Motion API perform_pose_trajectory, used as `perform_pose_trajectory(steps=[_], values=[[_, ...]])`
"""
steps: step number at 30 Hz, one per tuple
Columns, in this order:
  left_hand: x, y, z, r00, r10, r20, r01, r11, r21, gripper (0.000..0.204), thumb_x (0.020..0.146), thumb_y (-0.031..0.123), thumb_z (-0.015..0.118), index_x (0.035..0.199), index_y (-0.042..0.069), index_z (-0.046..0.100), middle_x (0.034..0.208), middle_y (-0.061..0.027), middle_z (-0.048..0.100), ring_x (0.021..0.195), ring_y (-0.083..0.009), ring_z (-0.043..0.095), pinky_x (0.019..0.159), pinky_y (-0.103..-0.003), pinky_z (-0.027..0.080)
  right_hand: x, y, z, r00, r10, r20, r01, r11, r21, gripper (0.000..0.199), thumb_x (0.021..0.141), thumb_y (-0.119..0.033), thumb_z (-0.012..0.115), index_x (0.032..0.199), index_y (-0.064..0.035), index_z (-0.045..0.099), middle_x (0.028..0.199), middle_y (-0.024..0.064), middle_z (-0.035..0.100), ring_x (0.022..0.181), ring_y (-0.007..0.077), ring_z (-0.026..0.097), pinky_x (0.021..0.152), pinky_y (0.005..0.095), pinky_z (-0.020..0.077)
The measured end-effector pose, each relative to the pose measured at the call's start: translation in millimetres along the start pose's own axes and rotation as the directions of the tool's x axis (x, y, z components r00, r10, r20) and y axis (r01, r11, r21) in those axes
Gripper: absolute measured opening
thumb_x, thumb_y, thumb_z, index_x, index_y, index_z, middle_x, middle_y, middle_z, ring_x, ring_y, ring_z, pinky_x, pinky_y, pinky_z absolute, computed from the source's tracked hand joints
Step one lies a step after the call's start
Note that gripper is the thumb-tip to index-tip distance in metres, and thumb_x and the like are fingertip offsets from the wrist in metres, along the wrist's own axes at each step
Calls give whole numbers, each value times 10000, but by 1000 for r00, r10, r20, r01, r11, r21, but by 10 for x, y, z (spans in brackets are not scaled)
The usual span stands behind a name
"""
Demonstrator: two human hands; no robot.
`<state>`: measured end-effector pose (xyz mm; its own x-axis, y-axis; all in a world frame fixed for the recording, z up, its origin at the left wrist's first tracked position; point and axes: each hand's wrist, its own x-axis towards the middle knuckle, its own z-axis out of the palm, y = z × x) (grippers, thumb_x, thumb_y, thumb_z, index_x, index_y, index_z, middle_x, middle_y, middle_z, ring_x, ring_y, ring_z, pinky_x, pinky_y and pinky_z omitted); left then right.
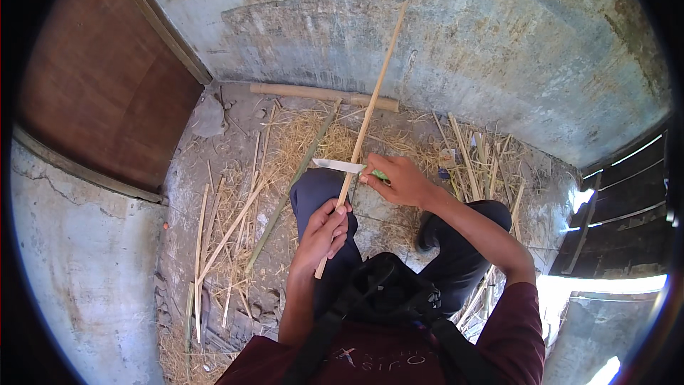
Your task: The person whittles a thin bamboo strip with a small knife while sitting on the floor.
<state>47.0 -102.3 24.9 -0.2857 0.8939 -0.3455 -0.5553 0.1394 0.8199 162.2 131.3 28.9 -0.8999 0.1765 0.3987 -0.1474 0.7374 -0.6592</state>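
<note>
I see a long thin bamboo stick (pixel 367 117) running from my lap up and away toward the grey concrete wall (pixel 463 36), tilted slightly right at its far end. My left hand (pixel 324 232) is clenched around the stick's lower part, just above my dark trouser knee (pixel 317 192). My right hand (pixel 399 180) grips the green handle of a knife (pixel 345 165), whose pale blade lies crosswise, pointing left, with its edge against the stick just above my left hand. Around my legs the concrete floor (pixel 214 150) is littered with straw and shavings (pixel 299 135). To my left lie several split bamboo strips (pixel 228 232), and more strips (pixel 470 150) are piled to my right. A thicker bamboo pole (pixel 320 94) lies along the foot of the wall. A brown wooden board (pixel 100 78) stands at the left.
</note>
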Motion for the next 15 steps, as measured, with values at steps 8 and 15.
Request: perform_pose_trajectory(steps=[8,15], values=[[9,-11,-15,1000,6,10,-5,1000,-9,218,1180,244,493,1198,37,560,720,48,380,431,-25,307,369,-232,243,-39,-59,-8,1000,-15,15,15,1000,2,173,989,-165,736,1014,-48,611,868,132,738,691,345,703,609,448,508],[9,-27,-29,1000,10,10,-10,1000,2,223,1180,249,492,1201,37,558,716,50,376,438,-29,300,370,-235,249,22,-8,-54,995,102,3,-102,992,73,153,968,-136,740,1000,-39,625,819,130,722,727,343,731,626,440,522]])
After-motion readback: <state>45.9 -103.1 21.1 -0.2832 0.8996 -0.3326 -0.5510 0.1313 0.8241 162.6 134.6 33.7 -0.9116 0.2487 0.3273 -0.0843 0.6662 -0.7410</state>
